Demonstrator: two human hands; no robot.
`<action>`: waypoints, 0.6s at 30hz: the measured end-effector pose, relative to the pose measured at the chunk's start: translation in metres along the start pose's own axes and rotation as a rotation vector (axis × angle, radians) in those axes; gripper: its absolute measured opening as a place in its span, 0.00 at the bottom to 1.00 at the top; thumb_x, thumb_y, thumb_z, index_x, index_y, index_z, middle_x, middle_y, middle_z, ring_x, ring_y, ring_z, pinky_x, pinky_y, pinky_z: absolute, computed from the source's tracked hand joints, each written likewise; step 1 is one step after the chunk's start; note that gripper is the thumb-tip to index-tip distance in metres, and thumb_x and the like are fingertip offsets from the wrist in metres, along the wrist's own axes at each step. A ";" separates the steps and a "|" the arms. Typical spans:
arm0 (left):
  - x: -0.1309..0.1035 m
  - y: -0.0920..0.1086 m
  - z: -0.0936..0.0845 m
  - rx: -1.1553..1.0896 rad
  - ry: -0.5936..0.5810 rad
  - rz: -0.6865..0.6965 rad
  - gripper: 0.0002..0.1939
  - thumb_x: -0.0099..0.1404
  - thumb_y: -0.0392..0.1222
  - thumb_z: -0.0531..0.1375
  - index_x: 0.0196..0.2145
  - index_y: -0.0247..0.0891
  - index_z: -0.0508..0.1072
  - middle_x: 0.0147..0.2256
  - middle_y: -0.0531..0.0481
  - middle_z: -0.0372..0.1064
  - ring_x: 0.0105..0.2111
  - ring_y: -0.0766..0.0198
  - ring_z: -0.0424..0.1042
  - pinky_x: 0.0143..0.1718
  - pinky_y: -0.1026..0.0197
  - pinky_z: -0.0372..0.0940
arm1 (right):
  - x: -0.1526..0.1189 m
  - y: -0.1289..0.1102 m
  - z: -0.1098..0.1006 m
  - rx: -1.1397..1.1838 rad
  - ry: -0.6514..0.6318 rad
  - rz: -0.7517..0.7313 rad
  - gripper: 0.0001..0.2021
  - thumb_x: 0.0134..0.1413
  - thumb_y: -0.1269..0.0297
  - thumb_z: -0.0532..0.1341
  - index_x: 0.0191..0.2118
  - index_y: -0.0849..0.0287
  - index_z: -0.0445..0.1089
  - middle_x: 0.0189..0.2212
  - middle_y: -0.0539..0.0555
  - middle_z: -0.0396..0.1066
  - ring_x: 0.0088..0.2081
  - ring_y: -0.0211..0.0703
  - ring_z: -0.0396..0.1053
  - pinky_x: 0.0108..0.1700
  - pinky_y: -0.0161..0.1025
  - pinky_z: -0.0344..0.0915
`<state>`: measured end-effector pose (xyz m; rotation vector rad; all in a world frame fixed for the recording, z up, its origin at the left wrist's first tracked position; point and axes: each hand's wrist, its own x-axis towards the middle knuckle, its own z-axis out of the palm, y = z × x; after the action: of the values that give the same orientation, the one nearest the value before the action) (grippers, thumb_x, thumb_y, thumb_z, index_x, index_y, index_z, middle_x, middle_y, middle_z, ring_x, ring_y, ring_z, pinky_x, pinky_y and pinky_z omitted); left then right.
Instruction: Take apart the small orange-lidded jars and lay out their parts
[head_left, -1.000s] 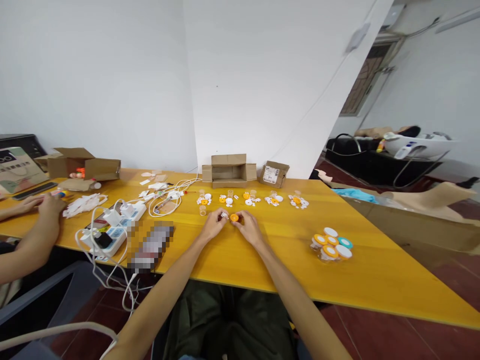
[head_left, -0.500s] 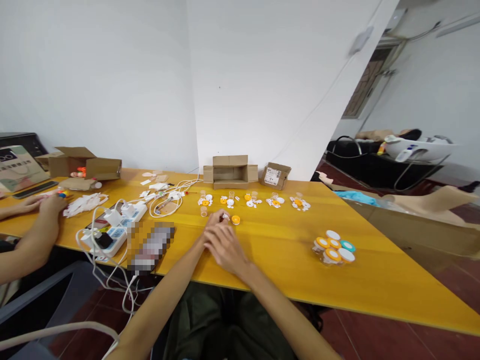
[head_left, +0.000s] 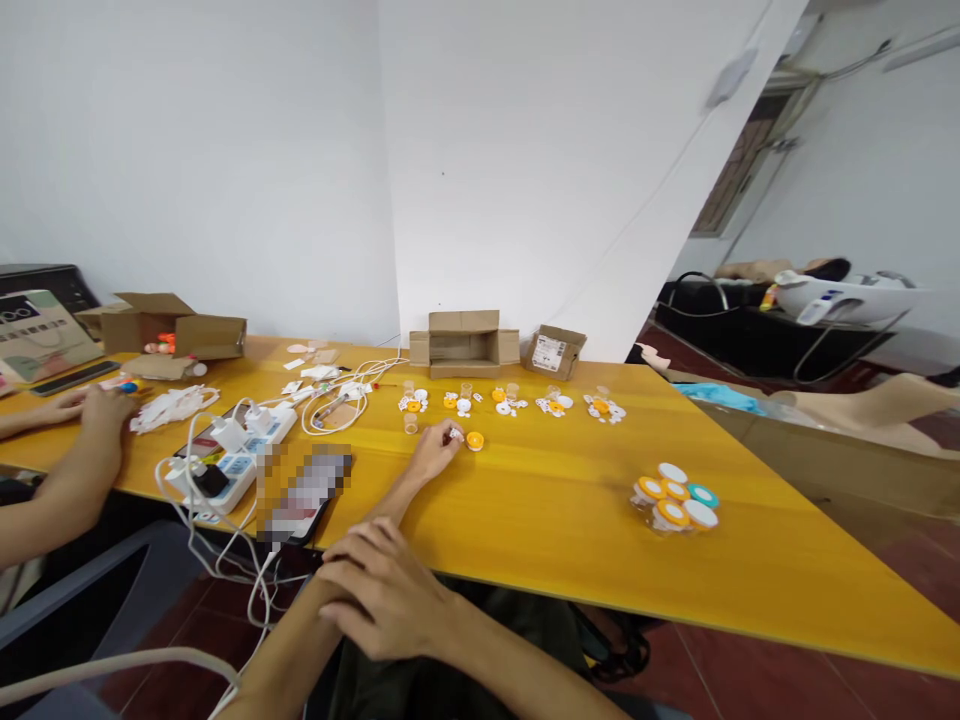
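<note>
My left hand (head_left: 435,452) rests on the table with its fingers closed around a small white piece with dark holes or spots (head_left: 454,434). Just right of those fingers lies an orange cap (head_left: 475,441), hollow side up. My right hand (head_left: 386,590) lies across my left forearm, its fingers stretched out and holding nothing. Beyond the left hand, small groups of clear cups, orange rings and white discs stand in a row, among them a clear cup (head_left: 410,424) and a white disc (head_left: 463,405).
Lidded jars (head_left: 671,513) cluster at right. Behind the row are an open cardboard box (head_left: 463,345) and a smaller box (head_left: 553,352). A power strip (head_left: 238,465), cables and a phone (head_left: 311,495) lie left. Farther left, another person's hands (head_left: 105,405) work beside a box.
My right hand has drawn back from the left hand, down and to the left, onto my left forearm. The left hand stays beside the orange cap.
</note>
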<state>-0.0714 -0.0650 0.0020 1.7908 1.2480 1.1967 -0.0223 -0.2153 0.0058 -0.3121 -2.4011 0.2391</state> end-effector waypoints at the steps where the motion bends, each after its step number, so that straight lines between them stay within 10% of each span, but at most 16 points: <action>1: 0.000 0.000 0.000 0.000 0.004 0.004 0.05 0.58 0.39 0.57 0.30 0.39 0.73 0.24 0.57 0.67 0.25 0.66 0.63 0.32 0.63 0.60 | -0.001 0.004 -0.004 0.000 0.015 0.024 0.10 0.60 0.60 0.60 0.47 0.56 0.69 0.46 0.55 0.73 0.48 0.45 0.65 0.53 0.44 0.60; 11: 0.004 -0.003 -0.001 -0.247 0.018 0.010 0.05 0.55 0.40 0.61 0.30 0.37 0.74 0.27 0.54 0.71 0.30 0.65 0.68 0.36 0.62 0.63 | -0.030 0.126 -0.063 -0.141 0.456 0.496 0.11 0.62 0.67 0.54 0.46 0.54 0.71 0.45 0.58 0.72 0.48 0.51 0.67 0.52 0.49 0.64; 18: 0.004 0.000 -0.005 -0.388 0.033 -0.100 0.11 0.55 0.46 0.66 0.35 0.38 0.77 0.23 0.56 0.68 0.24 0.68 0.64 0.30 0.64 0.61 | -0.047 0.157 -0.072 -0.116 0.424 0.622 0.09 0.61 0.62 0.55 0.42 0.53 0.71 0.36 0.56 0.72 0.37 0.50 0.70 0.43 0.45 0.68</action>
<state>-0.0757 -0.0616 0.0052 1.4150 1.0257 1.3125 0.0852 -0.0728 -0.0100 -1.0526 -1.8456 0.2765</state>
